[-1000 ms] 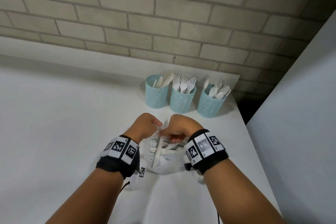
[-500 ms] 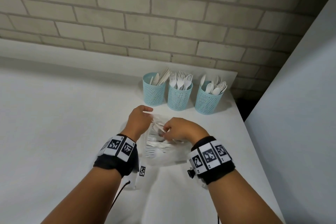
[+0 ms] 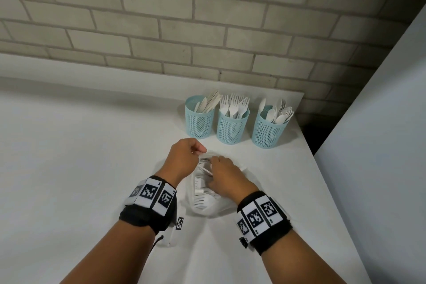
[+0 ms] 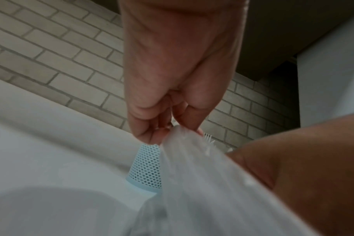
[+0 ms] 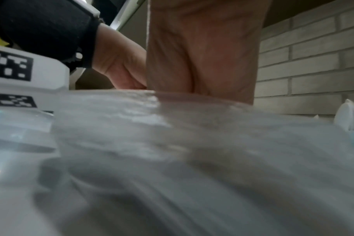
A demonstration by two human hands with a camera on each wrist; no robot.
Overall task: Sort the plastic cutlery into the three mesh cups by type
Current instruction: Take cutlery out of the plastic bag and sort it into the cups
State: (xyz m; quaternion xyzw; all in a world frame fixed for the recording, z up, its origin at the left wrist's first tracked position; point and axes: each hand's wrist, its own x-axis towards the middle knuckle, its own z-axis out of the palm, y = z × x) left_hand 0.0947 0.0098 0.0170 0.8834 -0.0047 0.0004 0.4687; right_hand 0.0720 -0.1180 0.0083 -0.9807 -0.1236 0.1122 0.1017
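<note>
Three light-blue mesh cups stand in a row at the back of the white table: one with knives [image 3: 199, 120], one with forks [image 3: 232, 127], one with spoons [image 3: 268, 131]. In front of them lies a clear plastic bag [image 3: 205, 205] with white cutlery inside. My left hand [image 3: 184, 159] pinches the bag's top edge between thumb and fingers [image 4: 172, 129], with the knife cup [image 4: 147, 166] behind it. My right hand [image 3: 224, 175] reaches down into the bag's mouth. In the right wrist view its palm [image 5: 202, 55] disappears behind the plastic [image 5: 172, 159], so its fingers are hidden.
A brick wall [image 3: 207, 30] runs behind the table. A white panel [image 3: 380, 145] stands close on the right, with a dark gap [image 3: 315, 131] beside the spoon cup. The table's right edge [image 3: 334, 203] passes just right of my right wrist.
The bag's mouth has been pulled open, and my right hand has gone from its edge down into it. My left hand keeps hold of the rim. My head has moved closer.
</note>
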